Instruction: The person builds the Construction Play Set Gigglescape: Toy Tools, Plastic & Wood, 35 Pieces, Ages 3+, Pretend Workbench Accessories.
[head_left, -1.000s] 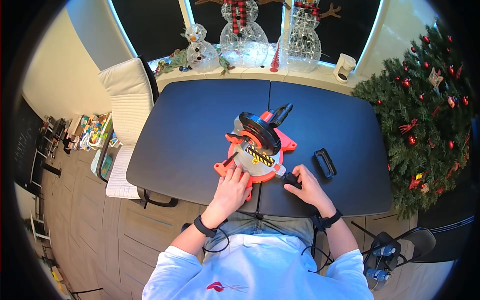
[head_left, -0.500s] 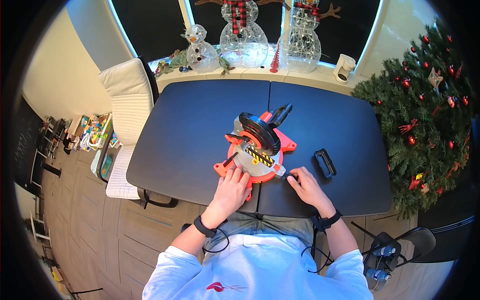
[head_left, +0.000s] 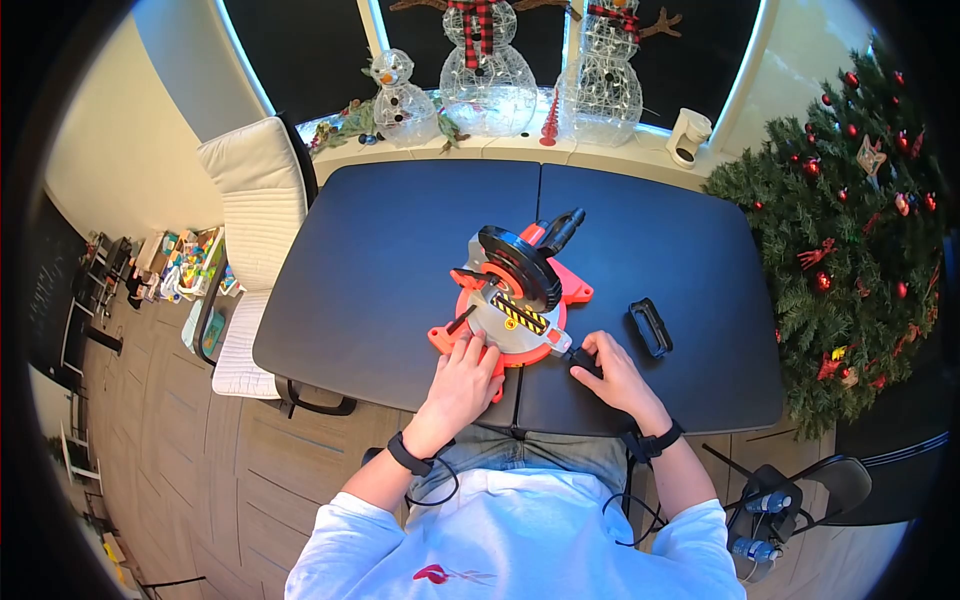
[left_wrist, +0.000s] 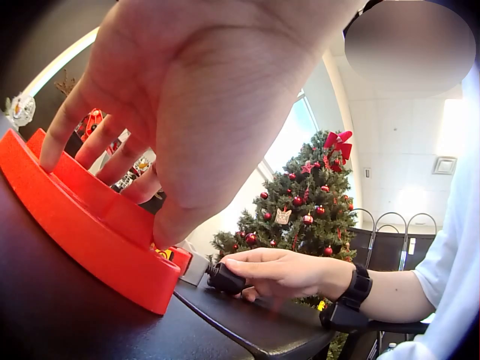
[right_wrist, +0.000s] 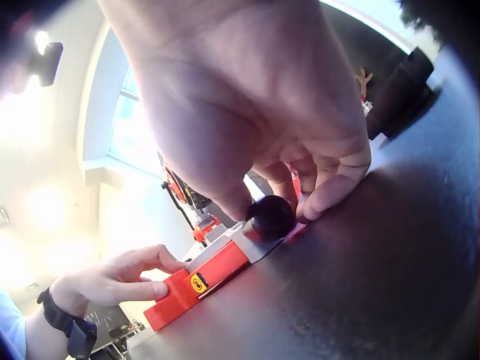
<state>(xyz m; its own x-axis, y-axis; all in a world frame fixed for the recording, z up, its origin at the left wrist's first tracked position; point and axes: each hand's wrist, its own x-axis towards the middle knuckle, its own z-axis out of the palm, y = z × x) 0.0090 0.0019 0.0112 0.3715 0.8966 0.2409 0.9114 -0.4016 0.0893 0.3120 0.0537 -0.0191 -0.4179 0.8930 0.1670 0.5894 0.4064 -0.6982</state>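
Note:
A toy miter saw (head_left: pixel 505 325) with an orange-red base, grey turntable and black blade guard stands on the table, its handle raised. My left hand (head_left: pixel 462 378) rests on the front left of the base. In the left wrist view its fingers (left_wrist: pixel 112 154) lie nearly straight across the red base (left_wrist: pixel 82 232). At the front right, my right hand (head_left: pixel 618 375) pinches a black knob (head_left: pixel 583 362) that projects from the turntable arm. The right wrist view shows the knob's round end (right_wrist: pixel 271 217) between thumb and fingers.
A black oblong ring-shaped piece (head_left: pixel 651 327) lies right of the saw on the dark table (head_left: pixel 400 240). A white chair (head_left: pixel 255 220) is at the left, a decorated Christmas tree (head_left: pixel 840 230) at the right. Light-up snowmen (head_left: pixel 487 90) line the window ledge behind.
My right hand rolls forward over the knob, covering most of it half a second ago, then turns back so the knob shows again. The left hand and saw stay in place.

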